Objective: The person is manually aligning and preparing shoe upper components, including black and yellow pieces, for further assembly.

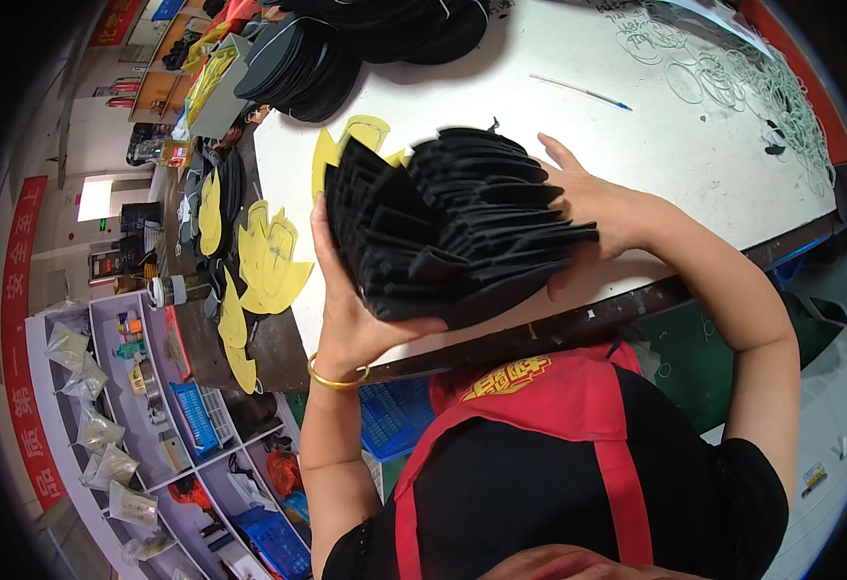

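Observation:
Between my two hands is a thick stack of black cut pieces (462, 227), thin and sheet-like, their edges fanned unevenly. My left hand (351, 314) grips its left end, with the thumb along the near side and a gold bangle (338, 377) at the wrist. At the other end my right hand (592, 213) clasps the stack, thumb raised and some fingers hidden behind the pieces. The stack is just over the white tabletop (539, 319) near its front edge; whether it rests on it I cannot tell. Yellow shaped templates (360, 133) lie just behind it.
Round black stacks (298, 68) stand at the far left of the table. A pen (581, 92) lies farther back, and pale elastic loops (723, 82) are heaped at the far right. More yellow templates (271, 259) lie at the left. A compartmented shelf (157, 416) stands lower left.

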A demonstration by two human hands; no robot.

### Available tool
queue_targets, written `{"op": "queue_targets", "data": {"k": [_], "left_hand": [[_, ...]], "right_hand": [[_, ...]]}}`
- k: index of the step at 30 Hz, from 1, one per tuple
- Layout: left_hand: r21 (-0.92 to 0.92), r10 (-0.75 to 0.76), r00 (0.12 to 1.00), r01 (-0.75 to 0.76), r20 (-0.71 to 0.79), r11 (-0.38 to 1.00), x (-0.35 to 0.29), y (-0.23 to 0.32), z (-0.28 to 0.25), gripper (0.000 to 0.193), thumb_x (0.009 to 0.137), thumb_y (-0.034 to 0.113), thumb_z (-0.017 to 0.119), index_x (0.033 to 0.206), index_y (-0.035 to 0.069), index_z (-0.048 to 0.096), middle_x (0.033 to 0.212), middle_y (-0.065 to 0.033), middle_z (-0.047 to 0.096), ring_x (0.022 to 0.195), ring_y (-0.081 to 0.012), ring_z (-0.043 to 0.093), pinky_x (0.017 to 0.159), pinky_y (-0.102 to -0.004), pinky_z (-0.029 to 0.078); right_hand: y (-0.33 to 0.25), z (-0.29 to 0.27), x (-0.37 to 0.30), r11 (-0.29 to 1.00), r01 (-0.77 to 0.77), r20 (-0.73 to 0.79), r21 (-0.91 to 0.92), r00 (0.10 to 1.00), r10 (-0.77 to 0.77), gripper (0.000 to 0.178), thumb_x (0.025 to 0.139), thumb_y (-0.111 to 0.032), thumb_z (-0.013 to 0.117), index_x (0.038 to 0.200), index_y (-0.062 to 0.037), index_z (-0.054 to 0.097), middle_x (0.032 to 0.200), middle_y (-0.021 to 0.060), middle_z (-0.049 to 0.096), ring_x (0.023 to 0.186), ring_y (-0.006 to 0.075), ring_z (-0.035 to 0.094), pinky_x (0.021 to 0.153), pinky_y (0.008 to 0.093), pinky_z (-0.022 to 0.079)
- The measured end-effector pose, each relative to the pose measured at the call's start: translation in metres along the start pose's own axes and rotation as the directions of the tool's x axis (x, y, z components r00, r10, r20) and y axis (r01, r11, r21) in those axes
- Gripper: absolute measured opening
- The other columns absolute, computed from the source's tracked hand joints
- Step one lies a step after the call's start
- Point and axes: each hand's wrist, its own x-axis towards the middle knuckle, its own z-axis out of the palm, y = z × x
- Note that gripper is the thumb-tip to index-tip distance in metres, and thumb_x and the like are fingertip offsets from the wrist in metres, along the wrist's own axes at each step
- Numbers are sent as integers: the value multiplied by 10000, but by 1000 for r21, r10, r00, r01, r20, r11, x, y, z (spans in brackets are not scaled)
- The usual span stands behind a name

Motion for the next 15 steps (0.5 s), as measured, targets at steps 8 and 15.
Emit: {"op": "queue_targets", "data": {"k": [8,15], "left_hand": [[266,149,976,-188,159,945,-10,15,0,1656,446,473,999,1541,-57,-124,1570,-268,177,1468,-361,257,1214,-433,201],[74,-170,985,167,33,983,-36,4,1,1418,595,213,959,1568,4,-52,1559,-201,252,1412,-298,350,1179,-421,283]], "right_hand": [[-7,9,-1,998,-5,-45,-70,999,2,1021,534,-708,816,1409,-243,571,1504,128,460,1455,350,310,1177,676,73],[-13,2,11,971,175,-265,165,956,-127,764,496,-575,893,1077,-111,719,1001,127,690,994,322,635,1025,498,398]]}}
